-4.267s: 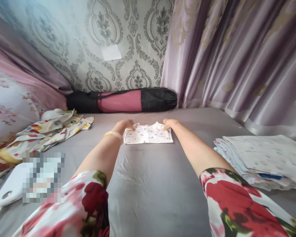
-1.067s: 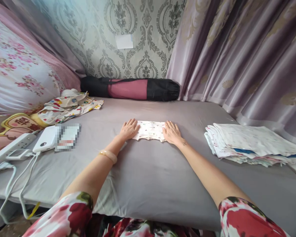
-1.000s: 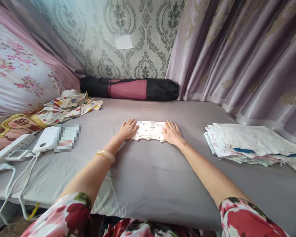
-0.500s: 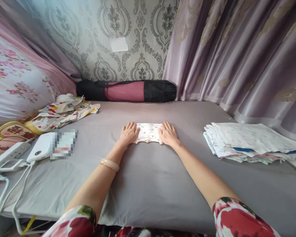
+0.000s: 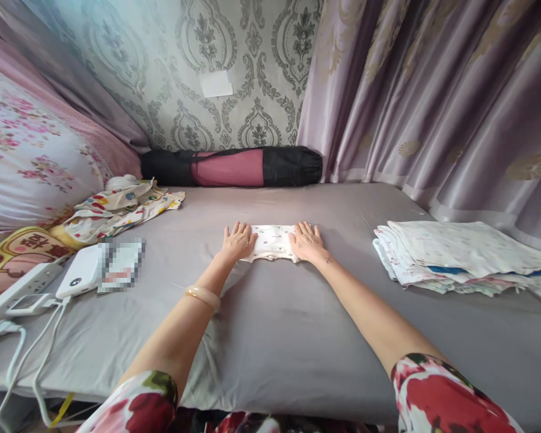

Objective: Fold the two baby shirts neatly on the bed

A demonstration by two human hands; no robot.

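A small white cloth with a scattered print lies folded on the grey bed sheet, its near edge uneven. My left hand rests flat over the cloth's left end, fingers stretched forward and thumb turned inward. Over the right end lies my right hand, also flat with fingers extended. Both palms press down from above and neither hand grips anything. The parts of the cloth under the hands are hidden.
To the right sits a stack of folded cloths. At left lie a power bank, a power strip, white cables and a crumpled patterned garment. A black and pink rolled bag lies along the wall.
Both hands stay flat on the cloth's two ends, and the cloth keeps its shape. Only a slight shift of the camera view shows.
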